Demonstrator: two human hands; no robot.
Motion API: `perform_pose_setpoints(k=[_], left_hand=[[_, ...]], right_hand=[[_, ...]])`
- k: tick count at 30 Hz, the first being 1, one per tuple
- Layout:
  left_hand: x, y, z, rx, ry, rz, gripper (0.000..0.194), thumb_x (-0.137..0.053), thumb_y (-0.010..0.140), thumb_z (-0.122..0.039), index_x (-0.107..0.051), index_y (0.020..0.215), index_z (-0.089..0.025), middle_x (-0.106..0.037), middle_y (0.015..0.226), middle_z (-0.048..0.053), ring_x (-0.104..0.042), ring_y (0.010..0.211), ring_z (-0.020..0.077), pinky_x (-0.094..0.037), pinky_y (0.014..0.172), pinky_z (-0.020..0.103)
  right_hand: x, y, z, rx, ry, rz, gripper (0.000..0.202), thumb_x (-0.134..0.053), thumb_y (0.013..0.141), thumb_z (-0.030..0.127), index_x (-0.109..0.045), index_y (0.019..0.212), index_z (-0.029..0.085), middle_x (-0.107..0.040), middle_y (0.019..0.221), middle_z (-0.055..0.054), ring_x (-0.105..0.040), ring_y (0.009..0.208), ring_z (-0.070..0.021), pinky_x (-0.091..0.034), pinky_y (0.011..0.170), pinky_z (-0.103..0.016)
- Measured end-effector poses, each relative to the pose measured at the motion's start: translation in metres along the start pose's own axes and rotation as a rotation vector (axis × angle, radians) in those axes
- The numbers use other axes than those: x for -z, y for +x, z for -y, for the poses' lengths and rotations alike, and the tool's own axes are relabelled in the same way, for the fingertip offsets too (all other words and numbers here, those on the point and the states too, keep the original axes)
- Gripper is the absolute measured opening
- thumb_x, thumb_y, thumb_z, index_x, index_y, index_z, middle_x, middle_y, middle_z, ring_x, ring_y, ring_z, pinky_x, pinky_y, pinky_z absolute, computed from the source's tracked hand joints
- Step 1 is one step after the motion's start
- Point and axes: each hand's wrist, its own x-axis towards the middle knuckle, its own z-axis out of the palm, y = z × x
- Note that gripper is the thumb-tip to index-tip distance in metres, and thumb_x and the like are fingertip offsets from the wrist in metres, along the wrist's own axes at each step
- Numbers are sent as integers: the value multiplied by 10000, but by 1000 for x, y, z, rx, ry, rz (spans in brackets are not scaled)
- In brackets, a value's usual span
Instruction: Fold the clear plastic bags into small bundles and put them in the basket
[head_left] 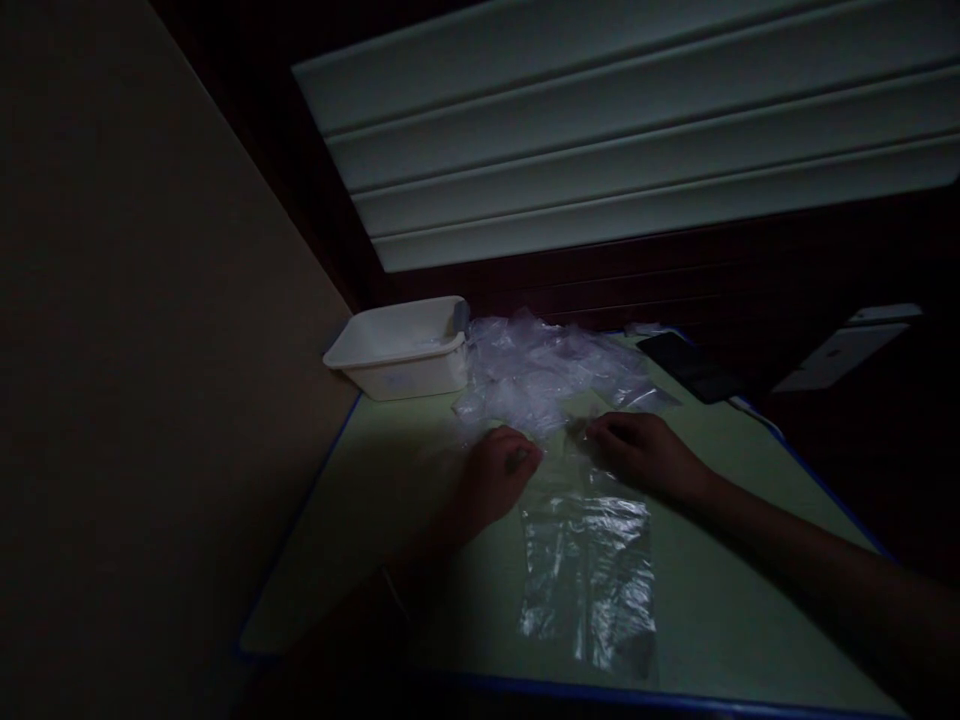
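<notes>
A clear plastic bag (621,590) lies flat on the pale green table, its shiny lower part toward the front edge. Its far end reaches up between my hands, where the dim light blurs it. My left hand (501,472) is closed in a pinch at the left of that far end; what its fingers hold is too dark to make out. Across from it, my right hand (643,452) pinches thin clear plastic at the bag's far end. Just beyond both hands spreads a loose heap of clear plastic bags (540,365).
A white plastic bin (409,378) stands at the table's back left corner by the wall. Toward the back right lie a dark flat device (691,366) and a white cable (757,413). A pale device (840,358) sits past the blue-edged table (750,600). White slats rise behind.
</notes>
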Motion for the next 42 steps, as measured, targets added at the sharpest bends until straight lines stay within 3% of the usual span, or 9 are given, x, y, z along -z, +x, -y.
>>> perform_pose_setpoints(k=[8, 11, 14, 16, 19, 25, 31, 35, 42], left_hand=[[5, 5, 16, 22, 217, -137, 83, -543, 846, -197, -612, 869, -158, -596, 844, 30, -545, 694, 123, -461, 693, 267], [9, 3, 11, -79, 297, -293, 162, -499, 844, -134, -538, 1000, -147, -568, 955, 64, -543, 742, 132, -471, 719, 289], [12, -7, -9, -291, 256, -368, 101, -490, 848, -122, -508, 938, -165, -551, 878, 42, -526, 723, 121, -464, 679, 261], [10, -15, -26, -445, 201, -269, 59, -527, 836, -129, -510, 866, -176, -551, 789, 20, -534, 721, 120, -463, 664, 244], [3, -26, -44, -578, 226, 27, 92, -545, 854, -189, -565, 941, -164, -619, 884, 52, -580, 858, 150, -490, 775, 281], [-4, -30, -43, -500, 452, 348, 418, -510, 887, -424, -531, 1223, -177, -512, 1331, 94, -403, 1289, 222, -340, 1085, 380], [-3, -29, -39, -349, 579, 350, 615, -449, 862, -589, -459, 1305, -164, -439, 1404, 121, -347, 1332, 262, -253, 1129, 418], [-4, -29, -36, -311, 603, 337, 721, -410, 834, -667, -420, 1336, -151, -437, 1403, 139, -347, 1329, 290, -228, 1128, 461], [-4, -32, -32, -303, 582, 319, 721, -437, 819, -668, -397, 1353, -186, -399, 1434, 142, -328, 1338, 315, -222, 1109, 510]], right_hand=[[0, 4, 1, -29, -203, -90, 311, -474, 899, 367, -640, 1018, 133, -712, 835, -93, -655, 706, -198, -455, 611, -275], [0, 2, 4, -49, -192, -91, 352, -500, 887, 347, -546, 1161, 130, -717, 841, -95, -666, 693, -197, -469, 597, -268], [-1, 3, 3, -41, -179, -104, 367, -514, 881, 338, -491, 1194, 149, -714, 856, -86, -673, 703, -196, -482, 612, -268], [-2, 3, 1, -36, -178, -111, 382, -520, 877, 338, -464, 1208, 155, -711, 863, -83, -677, 717, -202, -488, 623, -274], [-3, 3, 0, -18, -175, -113, 414, -522, 873, 326, -424, 1237, 153, -702, 911, -93, -678, 725, -208, -495, 641, -288], [1, -1, 0, 45, -170, -173, 521, -513, 875, 328, -326, 1331, 161, -619, 1150, -149, -657, 638, -173, -501, 607, -297], [11, -10, 14, 100, -198, -148, 339, -477, 900, 345, -482, 1180, 153, -662, 953, -115, -642, 682, -181, -486, 603, -284], [12, -20, 32, 253, -277, 63, 190, -455, 912, 313, -581, 959, 178, -656, 881, -87, -629, 730, -176, -471, 644, -276], [8, -23, 34, 220, -243, 120, 217, -409, 925, 281, -546, 1055, 172, -654, 950, -103, -623, 800, -197, -474, 724, -309]])
